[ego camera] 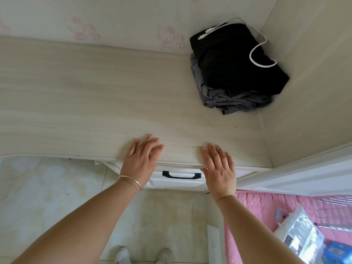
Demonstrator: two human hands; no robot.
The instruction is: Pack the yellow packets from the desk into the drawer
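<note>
The pale wooden desk [95,96] fills the upper half of the view. My left hand [141,159] lies flat on its front edge, fingers straight, a silver bracelet on the wrist. My right hand [219,164] lies flat on the same edge a little to the right. Both hold nothing. Below the edge, between my hands, the white drawer [177,182] is shut, and its black handle [182,175] shows. No yellow packets are in view.
A folded pile of black and grey clothes [234,73] with a white cable [261,48] on top sits in the desk's back right corner. A side panel [314,82] closes the right. A pink bed [266,210] with printed packages [299,229] lies at lower right.
</note>
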